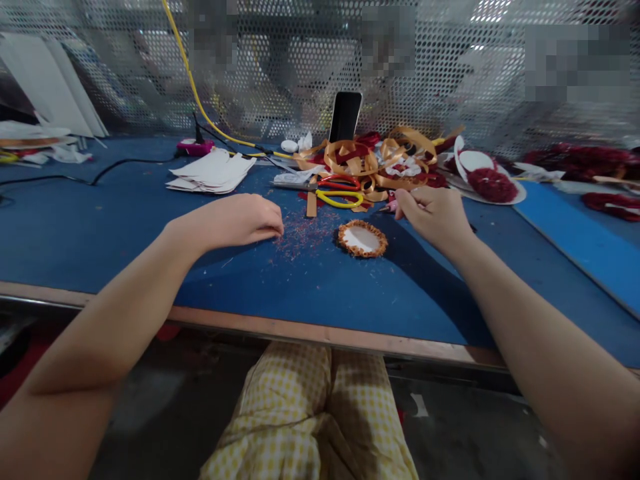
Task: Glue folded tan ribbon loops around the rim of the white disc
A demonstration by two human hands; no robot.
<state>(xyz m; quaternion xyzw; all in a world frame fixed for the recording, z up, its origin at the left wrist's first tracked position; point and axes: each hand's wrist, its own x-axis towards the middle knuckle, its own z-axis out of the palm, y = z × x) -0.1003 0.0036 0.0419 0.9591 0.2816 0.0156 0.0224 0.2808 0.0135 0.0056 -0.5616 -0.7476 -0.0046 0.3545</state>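
My left hand rests on the blue table with its fingers curled under, beside a scatter of small red scraps. My right hand is closed in a pinch at the edge of a tangle of gold ribbon; something small and pinkish shows at its fingertips, too small to name. Between the hands lies a white oval disc with a gold-brown braided rim, flat on the table and touched by neither hand.
Yellow-handled scissors and red-handled scissors lie by the ribbon. A phone leans on the perforated metal screen. White paper pieces, a black cable, a yellow cable and red-trimmed discs lie farther off.
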